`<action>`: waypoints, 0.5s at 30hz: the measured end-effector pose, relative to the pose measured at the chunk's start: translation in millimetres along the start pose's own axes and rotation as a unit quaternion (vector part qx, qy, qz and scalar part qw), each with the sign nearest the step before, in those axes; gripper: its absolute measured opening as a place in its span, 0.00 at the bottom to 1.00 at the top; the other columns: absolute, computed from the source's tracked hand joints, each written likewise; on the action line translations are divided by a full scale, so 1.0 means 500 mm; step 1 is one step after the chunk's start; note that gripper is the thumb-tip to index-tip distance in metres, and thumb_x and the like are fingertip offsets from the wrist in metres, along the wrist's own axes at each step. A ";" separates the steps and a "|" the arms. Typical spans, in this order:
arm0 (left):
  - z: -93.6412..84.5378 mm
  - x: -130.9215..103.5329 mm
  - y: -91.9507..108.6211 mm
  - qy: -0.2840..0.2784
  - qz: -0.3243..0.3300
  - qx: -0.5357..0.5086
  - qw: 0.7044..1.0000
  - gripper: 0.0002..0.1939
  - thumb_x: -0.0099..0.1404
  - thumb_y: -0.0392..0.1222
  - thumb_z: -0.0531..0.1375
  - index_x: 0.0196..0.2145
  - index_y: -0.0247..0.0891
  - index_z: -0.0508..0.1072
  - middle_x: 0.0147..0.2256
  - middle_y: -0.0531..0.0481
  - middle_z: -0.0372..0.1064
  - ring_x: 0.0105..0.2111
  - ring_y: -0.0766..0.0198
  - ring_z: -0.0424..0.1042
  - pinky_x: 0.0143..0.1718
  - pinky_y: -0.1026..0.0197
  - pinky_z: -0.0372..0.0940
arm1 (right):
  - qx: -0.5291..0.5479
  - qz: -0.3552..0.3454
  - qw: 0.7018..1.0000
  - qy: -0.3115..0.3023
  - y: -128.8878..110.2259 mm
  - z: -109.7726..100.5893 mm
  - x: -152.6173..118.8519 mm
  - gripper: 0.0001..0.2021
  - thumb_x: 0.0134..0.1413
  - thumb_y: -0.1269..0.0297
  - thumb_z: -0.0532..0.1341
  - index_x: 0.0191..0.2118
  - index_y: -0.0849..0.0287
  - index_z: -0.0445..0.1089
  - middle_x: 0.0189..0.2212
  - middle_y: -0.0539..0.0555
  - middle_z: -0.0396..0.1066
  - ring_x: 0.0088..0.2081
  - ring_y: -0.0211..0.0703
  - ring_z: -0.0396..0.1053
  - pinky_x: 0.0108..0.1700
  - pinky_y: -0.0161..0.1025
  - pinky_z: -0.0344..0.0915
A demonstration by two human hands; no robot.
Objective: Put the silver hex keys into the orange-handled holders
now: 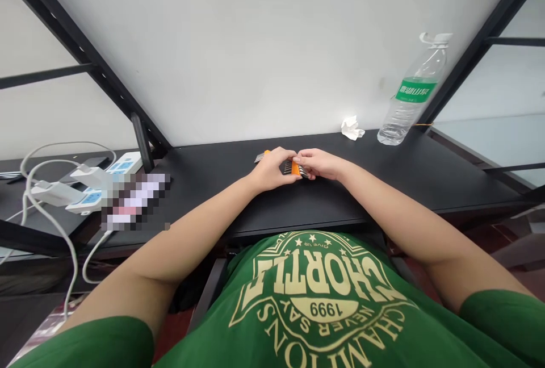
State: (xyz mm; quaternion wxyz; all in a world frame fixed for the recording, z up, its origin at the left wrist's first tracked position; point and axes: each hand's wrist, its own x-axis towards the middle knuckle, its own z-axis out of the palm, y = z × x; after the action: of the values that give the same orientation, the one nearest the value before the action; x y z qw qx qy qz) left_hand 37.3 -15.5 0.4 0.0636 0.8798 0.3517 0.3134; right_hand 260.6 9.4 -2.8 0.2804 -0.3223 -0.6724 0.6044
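Over the black desktop (204, 186), both hands meet at a set of metal rods in an orange holder (295, 168). My left hand (275, 169) is closed around its middle, thumb along the near side, and covers part of it. One orange and metal end (260, 157) shows beyond the left fingers. At the other end, my right hand (321, 164) has its fingers closed in a pinch on the holder and rod tips. The rods look dark and shiny; their exact kind is too small to make out.
A clear plastic bottle with a green label (411, 92) stands at the back right, beside crumpled white tissue (352, 128). To the left lie a blurred-out phone (138, 200), a white power strip (125, 163) with plugs, and looping white cables (53, 220). Black frame bars (91, 67) flank the desk.
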 end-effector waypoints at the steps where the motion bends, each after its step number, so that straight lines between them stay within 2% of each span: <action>1: 0.000 0.000 0.000 -0.003 -0.005 -0.003 1.000 0.23 0.58 0.46 0.73 0.50 0.39 0.77 0.46 0.47 0.79 0.46 0.55 0.77 0.52 0.55 0.70 | -0.001 0.010 1.000 -0.002 0.000 0.000 0.000 0.26 0.54 0.39 0.72 0.32 0.57 0.65 0.21 0.47 0.64 0.22 0.37 0.65 0.23 0.34 0.61; 4: 0.002 0.002 -0.002 -0.024 -0.030 -0.015 0.999 0.22 0.59 0.46 0.72 0.49 0.39 0.77 0.46 0.48 0.79 0.47 0.55 0.77 0.52 0.55 0.70 | -0.089 0.007 0.996 0.026 0.003 -0.002 0.002 0.21 0.59 0.43 0.69 0.35 0.57 0.69 0.23 0.50 0.69 0.25 0.39 0.68 0.26 0.36 0.63; 8: 0.013 0.003 -0.015 -0.057 -0.060 -0.014 0.996 0.22 0.60 0.47 0.70 0.50 0.41 0.76 0.48 0.48 0.79 0.48 0.52 0.78 0.52 0.52 0.70 | -0.282 -0.084 0.950 0.108 0.010 -0.003 0.008 0.13 0.58 0.54 0.70 0.42 0.56 0.73 0.37 0.53 0.77 0.36 0.43 0.73 0.38 0.40 0.70; 10: 0.020 0.004 -0.021 -0.070 -0.073 -0.014 0.995 0.22 0.61 0.47 0.69 0.52 0.40 0.75 0.48 0.46 0.79 0.48 0.51 0.78 0.50 0.51 0.71 | -0.314 -0.112 0.937 0.100 0.012 -0.001 0.007 0.19 0.54 0.56 0.72 0.49 0.56 0.72 0.43 0.54 0.78 0.42 0.45 0.74 0.44 0.42 0.71; 13: 0.026 0.004 -0.027 -0.091 -0.085 -0.004 0.992 0.25 0.62 0.47 0.67 0.55 0.38 0.73 0.50 0.43 0.78 0.49 0.49 0.77 0.50 0.50 0.71 | -0.336 -0.101 0.935 0.059 0.013 0.002 0.005 0.29 0.51 0.56 0.74 0.57 0.56 0.68 0.49 0.57 0.77 0.48 0.49 0.75 0.50 0.45 0.72; 15: 0.023 0.004 -0.030 -0.098 -0.077 0.016 0.992 0.26 0.63 0.48 0.67 0.57 0.39 0.73 0.52 0.42 0.77 0.50 0.48 0.76 0.52 0.48 0.71 | -0.353 -0.106 0.928 0.052 0.014 0.004 0.004 0.30 0.53 0.57 0.73 0.59 0.56 0.67 0.53 0.58 0.76 0.52 0.51 0.75 0.53 0.47 0.71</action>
State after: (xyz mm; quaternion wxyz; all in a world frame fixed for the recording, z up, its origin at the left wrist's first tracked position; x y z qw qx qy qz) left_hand 36.3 -2.0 -12.7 0.1076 0.8773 0.4157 0.2143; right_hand 258.2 10.1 -10.0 0.2453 -0.3586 -0.8570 0.2772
